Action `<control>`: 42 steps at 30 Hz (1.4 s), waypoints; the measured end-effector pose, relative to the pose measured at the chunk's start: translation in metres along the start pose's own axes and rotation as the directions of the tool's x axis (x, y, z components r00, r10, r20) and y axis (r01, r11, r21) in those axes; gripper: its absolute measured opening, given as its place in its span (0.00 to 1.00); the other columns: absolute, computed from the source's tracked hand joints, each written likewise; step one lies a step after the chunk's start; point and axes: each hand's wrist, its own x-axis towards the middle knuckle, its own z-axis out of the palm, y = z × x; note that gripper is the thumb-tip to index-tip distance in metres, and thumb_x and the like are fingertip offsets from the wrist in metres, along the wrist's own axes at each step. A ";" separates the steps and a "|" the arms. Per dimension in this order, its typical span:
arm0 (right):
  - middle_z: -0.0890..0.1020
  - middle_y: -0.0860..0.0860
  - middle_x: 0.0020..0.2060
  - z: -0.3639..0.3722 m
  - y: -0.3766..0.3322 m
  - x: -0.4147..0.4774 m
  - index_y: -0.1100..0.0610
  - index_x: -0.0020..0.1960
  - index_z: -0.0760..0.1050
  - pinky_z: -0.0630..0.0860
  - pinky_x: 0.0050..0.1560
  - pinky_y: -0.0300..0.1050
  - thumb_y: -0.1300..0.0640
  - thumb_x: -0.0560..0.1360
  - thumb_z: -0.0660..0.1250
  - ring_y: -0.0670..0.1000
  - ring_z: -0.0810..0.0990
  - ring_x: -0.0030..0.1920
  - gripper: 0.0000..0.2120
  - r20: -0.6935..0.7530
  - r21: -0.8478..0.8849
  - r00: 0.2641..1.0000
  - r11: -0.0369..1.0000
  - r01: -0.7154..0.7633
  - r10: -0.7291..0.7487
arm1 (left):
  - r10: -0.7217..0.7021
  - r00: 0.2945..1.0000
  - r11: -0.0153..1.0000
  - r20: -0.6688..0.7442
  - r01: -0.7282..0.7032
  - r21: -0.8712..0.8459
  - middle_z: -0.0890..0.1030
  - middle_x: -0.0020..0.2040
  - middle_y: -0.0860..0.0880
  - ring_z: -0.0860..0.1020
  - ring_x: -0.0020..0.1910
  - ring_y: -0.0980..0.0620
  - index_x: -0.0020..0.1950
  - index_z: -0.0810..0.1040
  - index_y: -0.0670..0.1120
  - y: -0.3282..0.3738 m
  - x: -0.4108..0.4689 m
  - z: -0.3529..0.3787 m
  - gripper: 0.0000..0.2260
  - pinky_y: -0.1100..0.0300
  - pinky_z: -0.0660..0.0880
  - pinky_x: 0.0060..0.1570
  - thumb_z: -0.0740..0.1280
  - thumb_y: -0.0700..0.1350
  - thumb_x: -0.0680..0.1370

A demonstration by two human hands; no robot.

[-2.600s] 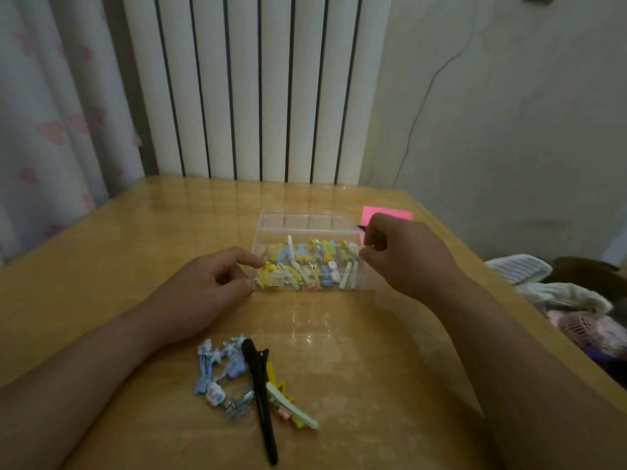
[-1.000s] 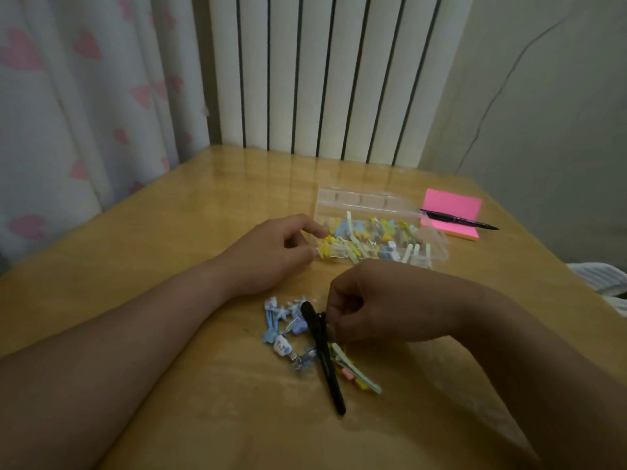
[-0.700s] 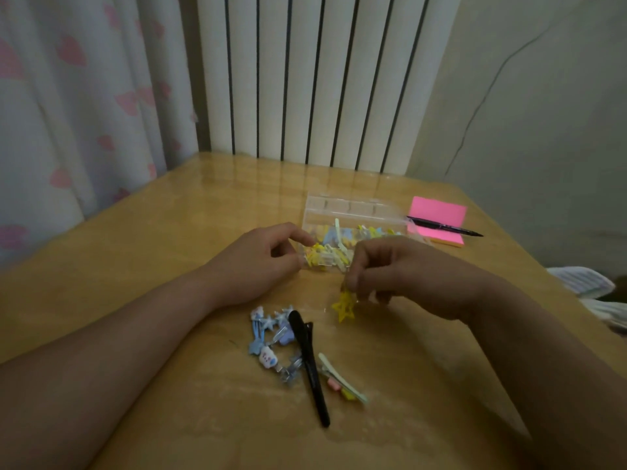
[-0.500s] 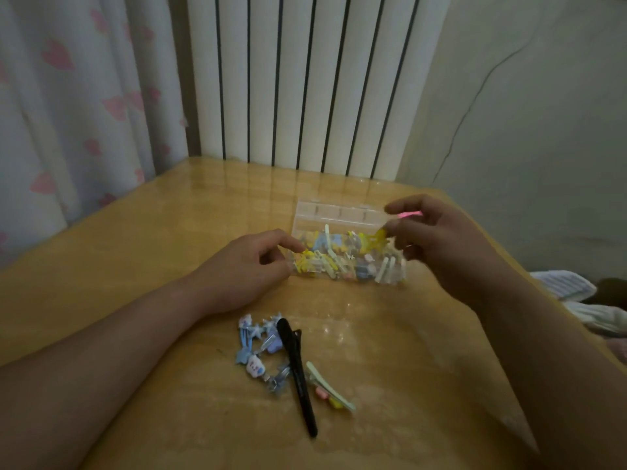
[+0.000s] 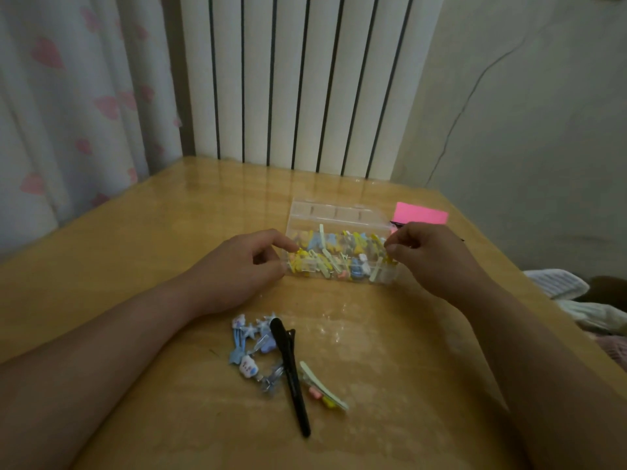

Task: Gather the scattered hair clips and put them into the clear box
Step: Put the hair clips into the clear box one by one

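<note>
Presently, head view — loose hair clips (image 5: 271, 354) lie heaped on the table (image 5: 135, 232) near the person: small, light, stiff, likely slick; best pinched along the shank. A long black clip (image 5: 291, 374) lies among them. The clear box (image 5: 339, 252), lid open, holds many clips. Left hand (image 5: 237, 266) pinches its left end. Right hand (image 5: 431, 256), fingers closed at the right end — contents cannot be told.

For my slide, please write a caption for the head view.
Both hands, left hand and right hand, at the clear plastic box; loose hair clips remain.
</note>
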 end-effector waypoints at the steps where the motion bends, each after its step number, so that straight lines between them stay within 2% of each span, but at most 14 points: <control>1: 0.82 0.40 0.44 0.001 -0.001 0.000 0.52 0.50 0.85 0.70 0.41 0.38 0.56 0.81 0.71 0.42 0.79 0.46 0.04 0.011 -0.048 1.000 0.999 0.011 -0.011 | 0.002 1.000 1.000 0.000 -0.002 0.001 0.84 0.46 0.49 0.80 0.46 0.50 0.62 0.82 0.60 0.000 0.000 0.000 0.11 0.59 0.75 0.46 0.70 0.46 0.83; 5: 0.84 0.47 0.50 0.006 0.001 0.003 0.52 0.49 0.87 0.73 0.48 0.47 0.52 0.80 0.72 0.51 0.80 0.50 0.06 -0.040 -0.164 0.998 0.986 0.039 -0.046 | 0.007 1.000 1.000 -0.003 -0.007 0.016 0.84 0.46 0.49 0.80 0.46 0.50 0.62 0.82 0.60 0.000 0.000 0.000 0.11 0.56 0.75 0.48 0.69 0.47 0.83; 10: 0.86 0.47 0.54 0.009 0.006 0.005 0.49 0.55 0.88 0.75 0.50 0.48 0.53 0.80 0.71 0.52 0.80 0.55 0.08 -0.086 -0.209 0.995 0.977 0.033 -0.052 | 0.003 1.000 1.000 -0.008 -0.003 0.027 0.84 0.46 0.51 0.79 0.43 0.56 0.62 0.82 0.60 0.001 0.000 0.000 0.11 0.64 0.73 0.43 0.69 0.47 0.83; 13: 0.86 0.47 0.55 0.010 0.006 0.005 0.47 0.56 0.87 0.79 0.56 0.53 0.53 0.80 0.69 0.54 0.80 0.58 0.09 -0.139 -0.190 0.987 0.981 0.048 -0.075 | 0.001 1.000 1.000 -0.008 -0.001 0.021 0.84 0.46 0.50 0.79 0.44 0.53 0.62 0.82 0.60 0.001 0.000 0.000 0.11 0.68 0.72 0.41 0.69 0.46 0.83; 18: 0.85 0.43 0.47 0.004 -0.014 -0.003 0.50 0.53 0.86 0.72 0.42 0.36 0.56 0.81 0.69 0.41 0.80 0.45 0.07 -0.161 -0.063 0.974 0.987 0.150 -0.158 | 0.003 1.000 1.000 -0.004 -0.003 0.027 0.84 0.46 0.51 0.80 0.45 0.53 0.63 0.82 0.60 0.002 -0.001 0.000 0.11 0.60 0.75 0.46 0.69 0.47 0.83; 20: 0.84 0.41 0.44 0.004 -0.027 -0.012 0.49 0.52 0.85 0.73 0.43 0.33 0.56 0.81 0.70 0.39 0.81 0.44 0.05 -0.070 -0.008 0.977 0.979 0.204 -0.204 | 0.004 1.000 1.000 0.000 -0.004 0.029 0.84 0.46 0.52 0.80 0.45 0.53 0.63 0.82 0.61 0.002 -0.001 0.000 0.11 0.57 0.76 0.48 0.69 0.47 0.83; 23: 0.85 0.43 0.42 0.005 -0.048 -0.025 0.49 0.50 0.84 0.76 0.44 0.35 0.54 0.81 0.71 0.40 0.83 0.42 0.03 0.201 0.051 0.953 0.974 0.220 -0.225 | 0.002 1.000 0.999 0.003 -0.002 0.037 0.84 0.46 0.53 0.80 0.45 0.54 0.63 0.82 0.61 0.002 -0.001 -0.001 0.11 0.58 0.76 0.48 0.69 0.47 0.83; 24: 0.85 0.45 0.41 0.005 -0.054 -0.029 0.49 0.50 0.84 0.77 0.44 0.37 0.53 0.81 0.71 0.40 0.83 0.41 0.03 0.321 0.061 0.920 0.975 0.215 -0.224 | 0.001 1.000 0.999 0.001 -0.001 0.037 0.84 0.46 0.53 0.80 0.45 0.53 0.63 0.82 0.61 0.001 0.000 -0.001 0.11 0.58 0.76 0.48 0.69 0.47 0.83; 26: 0.86 0.47 0.41 0.003 -0.066 -0.036 0.49 0.50 0.83 0.79 0.44 0.39 0.51 0.80 0.71 0.42 0.84 0.41 0.04 0.555 0.052 0.806 0.976 0.214 -0.206 | 0.006 1.000 0.999 -0.006 -0.006 0.036 0.84 0.45 0.52 0.81 0.45 0.53 0.63 0.82 0.61 0.001 0.000 0.000 0.11 0.56 0.76 0.49 0.69 0.47 0.83; 29: 0.86 0.46 0.45 0.002 -0.084 -0.047 0.48 0.52 0.83 0.80 0.49 0.45 0.45 0.78 0.73 0.44 0.83 0.44 0.08 0.765 0.025 0.619 0.970 0.243 -0.175 | 0.015 1.000 0.999 -0.010 -0.015 0.039 0.85 0.45 0.52 0.81 0.46 0.52 0.63 0.82 0.60 -0.001 0.001 0.000 0.12 0.54 0.77 0.51 0.70 0.46 0.82; 32: 0.86 0.47 0.46 0.006 -0.100 -0.058 0.48 0.52 0.83 0.80 0.51 0.52 0.43 0.76 0.76 0.48 0.84 0.46 0.11 0.850 0.049 0.488 0.954 0.296 -0.196 | 0.016 1.000 1.000 -0.005 -0.016 0.026 0.85 0.45 0.51 0.81 0.46 0.51 0.63 0.82 0.59 -0.001 0.001 0.000 0.12 0.53 0.77 0.51 0.70 0.45 0.82; 34: 0.86 0.46 0.45 0.010 -0.106 -0.063 0.48 0.52 0.82 0.80 0.48 0.52 0.42 0.74 0.77 0.48 0.84 0.44 0.13 0.873 0.037 0.447 0.940 0.339 -0.195 | 0.019 1.000 1.000 -0.001 -0.019 0.018 0.85 0.45 0.51 0.81 0.46 0.49 0.64 0.82 0.58 -0.001 0.000 0.000 0.12 0.52 0.77 0.51 0.70 0.45 0.82; 39: 0.83 0.41 0.37 0.012 -0.102 -0.062 0.48 0.50 0.82 0.73 0.38 0.37 0.48 0.76 0.77 0.39 0.78 0.35 0.07 0.873 0.012 0.454 0.939 0.344 -0.178 | 0.017 1.000 1.000 -0.003 -0.017 0.022 0.84 0.46 0.51 0.81 0.46 0.49 0.63 0.82 0.59 -0.002 0.001 0.000 0.12 0.51 0.78 0.51 0.70 0.46 0.82; 42: 0.84 0.44 0.37 0.012 -0.094 -0.056 0.50 0.49 0.82 0.75 0.38 0.39 0.52 0.77 0.75 0.41 0.80 0.35 0.04 0.831 0.024 0.523 0.950 0.313 -0.193 | 0.015 1.000 1.000 -0.010 -0.015 0.025 0.85 0.46 0.51 0.81 0.47 0.50 0.63 0.82 0.59 -0.002 0.001 0.000 0.12 0.51 0.78 0.52 0.70 0.45 0.82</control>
